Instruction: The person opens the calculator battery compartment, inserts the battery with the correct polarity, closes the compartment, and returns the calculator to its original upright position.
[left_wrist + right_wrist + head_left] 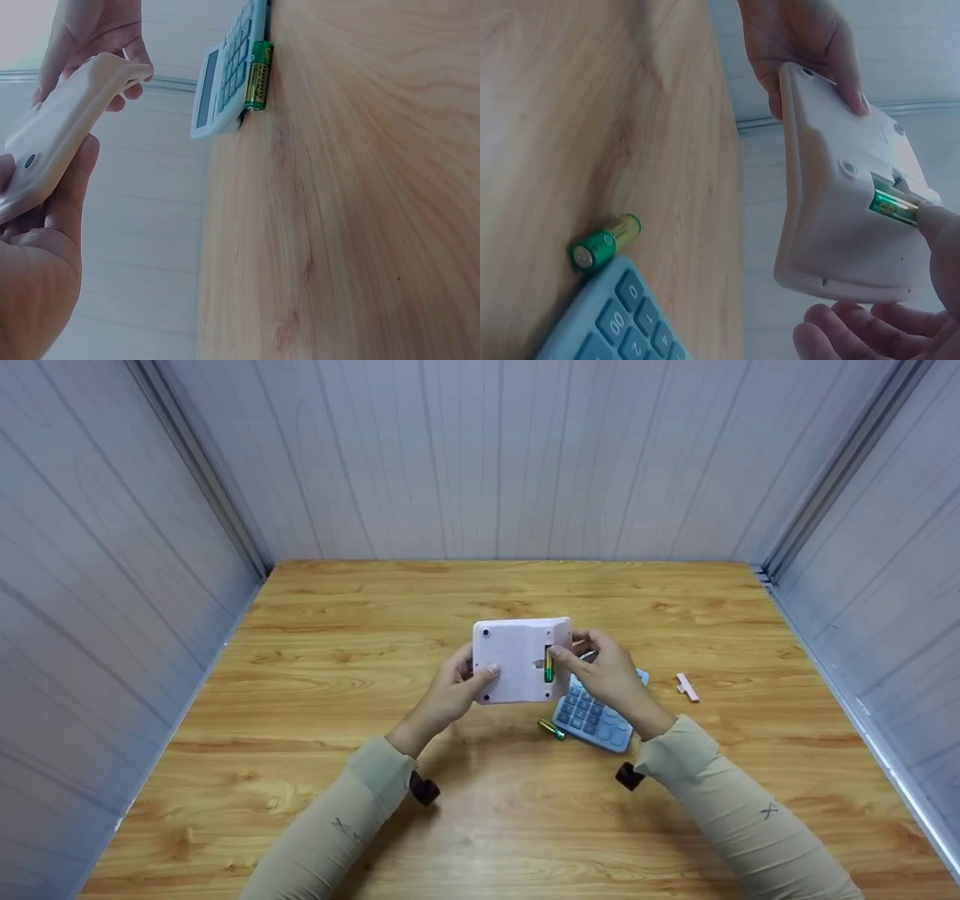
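Observation:
A pale pink calculator [517, 660] is held up above the table, its back turned toward the head camera. My left hand [450, 690] grips one side of it, thumb across the back. A green and gold battery [894, 204] lies in the uncovered battery slot. Against the end of that battery presses the thumb of my right hand [606, 671], while its other fingers curl round behind the calculator's edge. Below, a blue calculator [592, 718] rests keys up, partly hidden by the right hand. Beside it lies a second green and gold battery [551, 728].
A small pink battery cover [688, 688] lies on the wooden table [360, 607], to the right of the blue calculator. Pale panel walls [480, 457] enclose the table at the back and both sides. Dark wrist cameras hang beneath both sleeves.

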The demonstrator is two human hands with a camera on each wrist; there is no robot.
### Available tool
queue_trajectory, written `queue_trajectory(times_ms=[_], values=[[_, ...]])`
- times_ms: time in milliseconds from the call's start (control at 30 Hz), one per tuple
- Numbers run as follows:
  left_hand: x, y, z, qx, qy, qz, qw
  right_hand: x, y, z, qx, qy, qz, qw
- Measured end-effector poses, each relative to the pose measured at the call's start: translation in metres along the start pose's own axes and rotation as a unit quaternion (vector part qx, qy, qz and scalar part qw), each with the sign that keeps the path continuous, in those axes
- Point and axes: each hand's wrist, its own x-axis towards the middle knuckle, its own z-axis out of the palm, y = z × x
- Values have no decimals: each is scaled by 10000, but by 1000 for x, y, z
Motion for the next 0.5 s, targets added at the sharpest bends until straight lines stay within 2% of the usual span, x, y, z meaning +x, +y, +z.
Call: queue_trajectory(times_ms=[167,500], values=[[0,0,-1,14,55,-39,10000,0,3,-12,-35,127,-91,9999],[1,0,-3,71,73,-1,9999,0,15,-37,-281,436,1,9987]])
